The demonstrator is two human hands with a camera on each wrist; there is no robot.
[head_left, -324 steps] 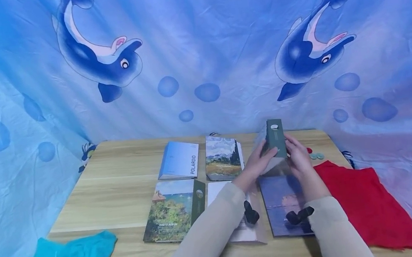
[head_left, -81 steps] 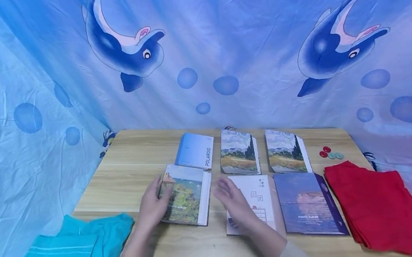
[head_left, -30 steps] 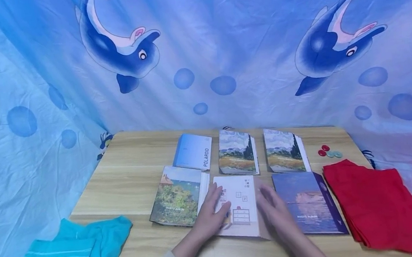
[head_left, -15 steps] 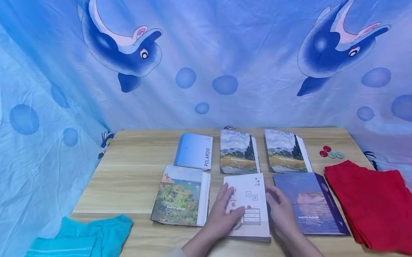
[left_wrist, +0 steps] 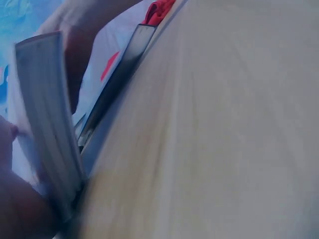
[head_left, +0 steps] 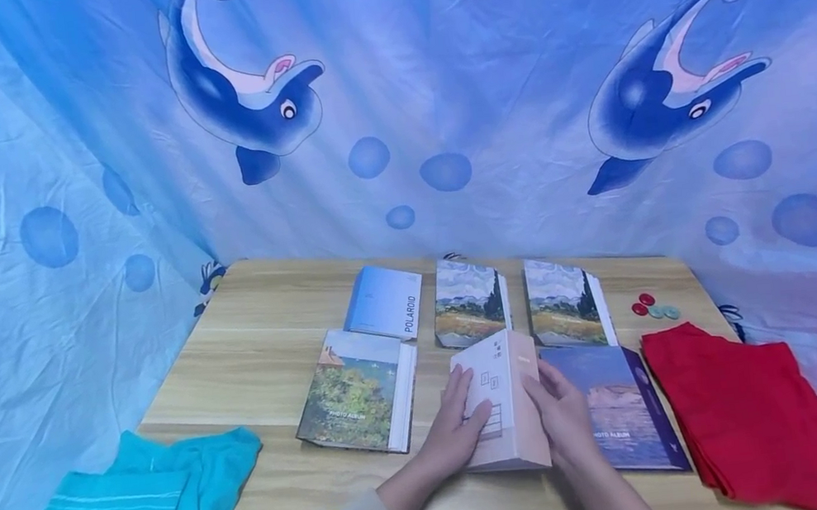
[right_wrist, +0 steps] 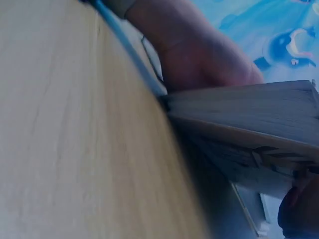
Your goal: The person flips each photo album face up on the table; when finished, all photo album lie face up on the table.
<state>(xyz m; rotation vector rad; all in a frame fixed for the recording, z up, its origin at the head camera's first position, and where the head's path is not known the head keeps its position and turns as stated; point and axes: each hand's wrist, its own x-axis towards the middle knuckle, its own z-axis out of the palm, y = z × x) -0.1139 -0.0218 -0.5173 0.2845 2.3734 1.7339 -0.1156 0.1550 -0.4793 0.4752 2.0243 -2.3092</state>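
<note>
A white photo album with line drawings of picture frames and a chest of drawers stands tilted at the front middle, its pinkish spine facing right and up. My left hand holds its left side, with the thumb across the cover. On the spine side, my right hand grips the album. Both wrist views show its block of pages raised at an angle to the wooden table. The right hand's far fingers are hidden behind the album.
Left of it lies a garden-picture album; to the right, a purple sea-picture album. Behind are a blue POLAROID album and two landscape albums. A teal cloth, a red cloth and several red and green discs lie outward.
A green-spined album went from my hands to the back right. The garden-picture album now has pages rightward. Both hands moved onto the white album, tipping it up from lying flat.
</note>
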